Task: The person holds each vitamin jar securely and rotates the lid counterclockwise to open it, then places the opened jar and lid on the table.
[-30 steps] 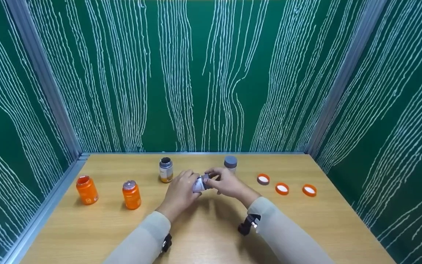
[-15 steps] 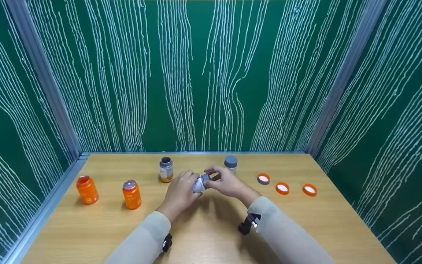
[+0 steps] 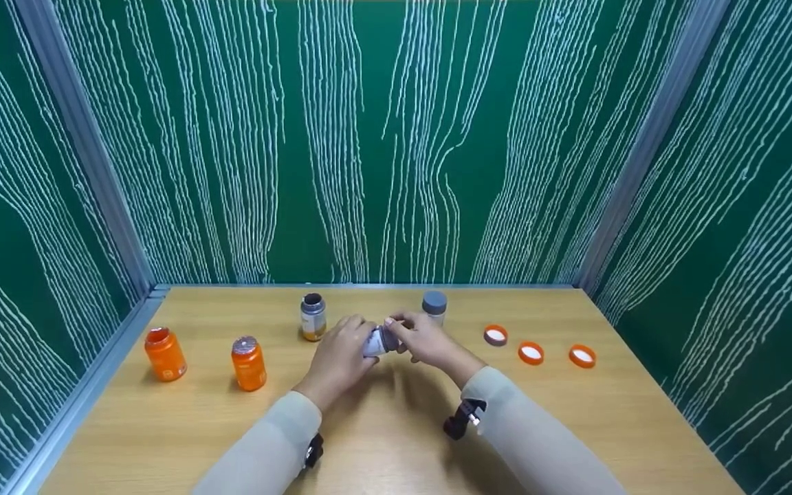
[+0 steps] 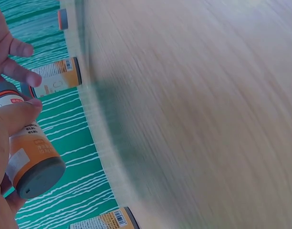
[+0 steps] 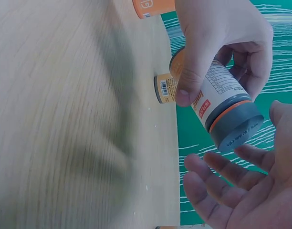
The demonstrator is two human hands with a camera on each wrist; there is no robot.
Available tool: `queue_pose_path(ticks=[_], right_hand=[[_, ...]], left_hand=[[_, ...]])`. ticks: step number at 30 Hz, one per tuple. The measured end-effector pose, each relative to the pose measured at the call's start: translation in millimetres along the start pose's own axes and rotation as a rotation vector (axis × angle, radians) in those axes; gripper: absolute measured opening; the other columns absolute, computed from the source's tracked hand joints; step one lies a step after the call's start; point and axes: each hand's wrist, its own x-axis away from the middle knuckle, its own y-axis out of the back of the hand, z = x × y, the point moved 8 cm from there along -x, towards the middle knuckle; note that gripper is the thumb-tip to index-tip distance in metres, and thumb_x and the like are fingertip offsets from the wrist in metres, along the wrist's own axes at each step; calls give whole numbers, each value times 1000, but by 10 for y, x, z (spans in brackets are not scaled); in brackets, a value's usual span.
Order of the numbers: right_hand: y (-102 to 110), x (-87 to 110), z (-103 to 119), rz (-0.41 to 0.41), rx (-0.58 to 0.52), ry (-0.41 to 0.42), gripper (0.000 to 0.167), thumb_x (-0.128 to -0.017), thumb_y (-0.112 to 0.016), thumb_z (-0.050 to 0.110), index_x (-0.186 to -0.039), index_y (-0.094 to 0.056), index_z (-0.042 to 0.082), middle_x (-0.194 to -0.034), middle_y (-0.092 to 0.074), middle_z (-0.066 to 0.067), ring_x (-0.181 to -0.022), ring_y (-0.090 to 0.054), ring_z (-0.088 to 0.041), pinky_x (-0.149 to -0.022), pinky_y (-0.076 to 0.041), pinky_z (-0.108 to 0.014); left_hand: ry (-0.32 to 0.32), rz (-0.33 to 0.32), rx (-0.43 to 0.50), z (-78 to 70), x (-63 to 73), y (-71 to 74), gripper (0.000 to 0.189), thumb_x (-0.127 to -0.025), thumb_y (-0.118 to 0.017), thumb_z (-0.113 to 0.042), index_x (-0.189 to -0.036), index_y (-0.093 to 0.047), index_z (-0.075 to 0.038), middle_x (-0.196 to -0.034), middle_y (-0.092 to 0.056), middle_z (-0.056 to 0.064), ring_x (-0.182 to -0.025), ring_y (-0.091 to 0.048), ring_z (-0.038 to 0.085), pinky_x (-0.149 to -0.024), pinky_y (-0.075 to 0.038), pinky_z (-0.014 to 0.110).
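Note:
My left hand (image 3: 341, 350) grips a small bottle (image 5: 217, 86) with a white label and an orange lower part, tilted above the table. Its thumb lies along the label in the right wrist view. A grey cap (image 5: 239, 126) with an orange ring under it sits on the bottle's neck. Beside that cap is my right hand (image 5: 251, 186), its fingers spread and loosely bent, not gripping it. Whether a fingertip touches the cap's edge cannot be told. In the left wrist view the bottle's dark base (image 4: 41, 179) points toward the camera.
On the wooden table (image 3: 396, 440) stand two uncapped orange bottles, one open (image 3: 164, 356) and one foil-topped (image 3: 249, 368). An uncapped grey-necked bottle (image 3: 313, 320) and a capped bottle (image 3: 434, 306) stand behind my hands. Three loose caps (image 3: 531, 353) lie at right. Green walls (image 3: 382, 172) surround the table.
My right hand's thumb and fingers were on the cap earlier; now they have loosened, and the thumb has shifted up from it. My left hand keeps its grip on the bottle.

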Motion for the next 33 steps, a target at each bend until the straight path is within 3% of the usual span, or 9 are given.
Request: queue_pose_path(ticks=[4,9,16,23,30,33], right_hand=[[-23,-6,4,17,-13,33,42,-119,-59,38,-138,-72,4,-106,-79,-12,-89,-79,-30,-68,-67,-45],[-25,4,-6,27,-32,27,36,-117,-63,34,-134,-74,5,-106,-79,-11,-87,-77,-27,-73,-69,-46],[-21,8,-16,36,-32,26,33,-113,-68,30,-138,-73,8,-123,-78,-16,-97,-75,-24,-86,-70,-55],[-9,29,2,47,-2,66,35,-108,-72,22,-141,-73,13,-141,-74,-15,-111,-74,-29,-88,-68,-40],[-5,50,103,61,-41,167,41,-106,-74,12,-146,-69,7,-149,-71,-18,-134,-73,-44,-105,-67,-50],[17,50,128,65,-56,165,44,-108,-73,14,-150,-66,11,-156,-66,-18,-139,-70,-45,-107,-66,-53]], left_hand=[[-35,-15,-27,-21,6,16,59,-90,-100,-23,-141,-74,-9,-128,-72,7,-119,-69,24,-116,-62,45],[-39,-17,-27,-15,6,14,57,-91,-99,-22,-141,-75,-10,-127,-72,6,-118,-68,23,-115,-62,44],[-39,-10,-27,3,9,-7,55,-92,-98,-23,-140,-76,-10,-126,-71,5,-116,-67,22,-114,-62,43],[-20,-2,-11,30,23,-31,57,-91,-99,-26,-141,-76,-10,-127,-71,6,-116,-66,22,-115,-62,44],[50,8,49,73,13,-59,58,-91,-99,-27,-141,-75,-11,-127,-70,5,-117,-66,22,-118,-61,47],[78,17,78,79,1,-57,59,-90,-99,-26,-142,-75,-12,-129,-71,5,-120,-66,23,-120,-60,50]])
